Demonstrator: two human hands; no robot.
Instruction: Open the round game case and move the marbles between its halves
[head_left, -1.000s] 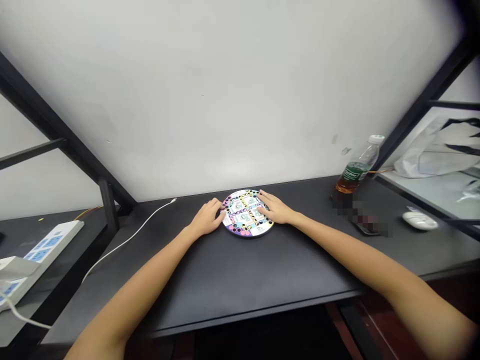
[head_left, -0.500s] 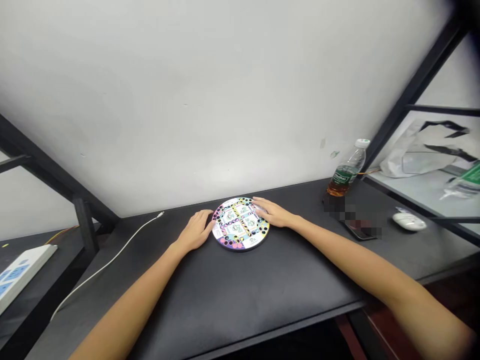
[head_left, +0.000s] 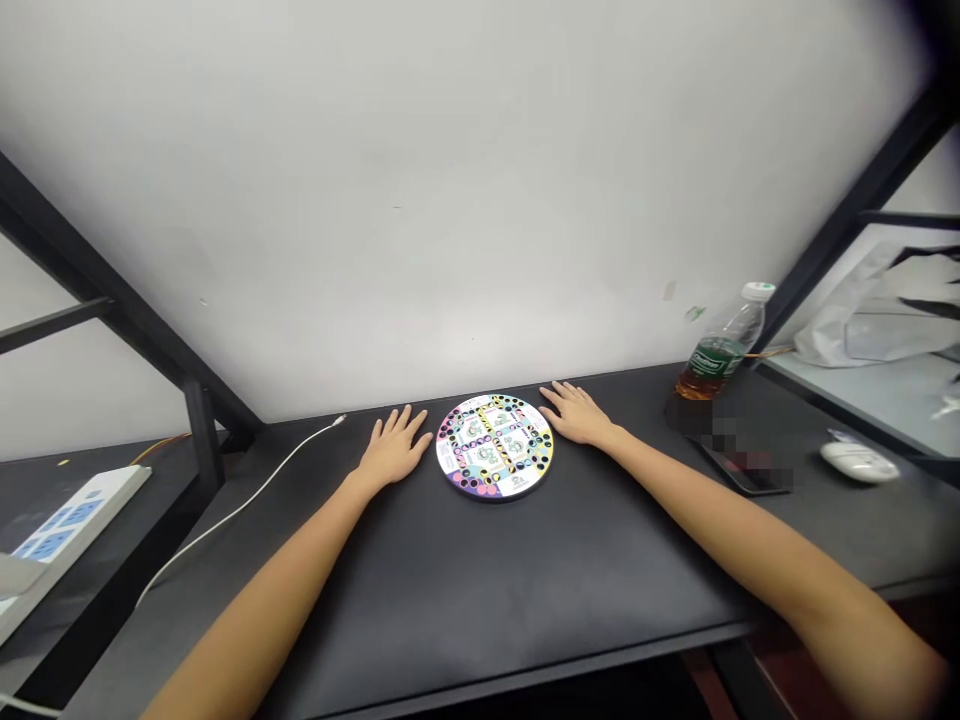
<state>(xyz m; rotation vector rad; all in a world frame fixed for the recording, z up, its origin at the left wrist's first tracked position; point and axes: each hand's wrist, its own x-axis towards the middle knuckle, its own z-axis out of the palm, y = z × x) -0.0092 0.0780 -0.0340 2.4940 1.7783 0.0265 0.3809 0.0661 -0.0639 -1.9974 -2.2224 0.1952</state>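
A round, brightly printed game board (head_left: 459, 458) with many small dark ovals lies flat on the black table (head_left: 510, 580). To its left, my left hand (head_left: 391, 452) rests palm down on the tabletop, fingers spread, with the thumb close to the rim but apart from it. On the other side my right hand (head_left: 576, 412) also lies flat with fingers fanned out, its thumb near the board's upper right edge. Neither hand holds anything.
Right of the board stand a tea bottle (head_left: 718, 350) with a green label, a dark phone (head_left: 750, 472) partly blurred out, and a white mouse (head_left: 859, 462). A white cable (head_left: 247, 497) runs along the left. Far left is a power strip (head_left: 71, 530). Behind rises a white wall (head_left: 465, 200).
Both hands have come off the board's sides and moved outward, fingers now spread on the table. The board stays on the table; the view has shifted slightly.
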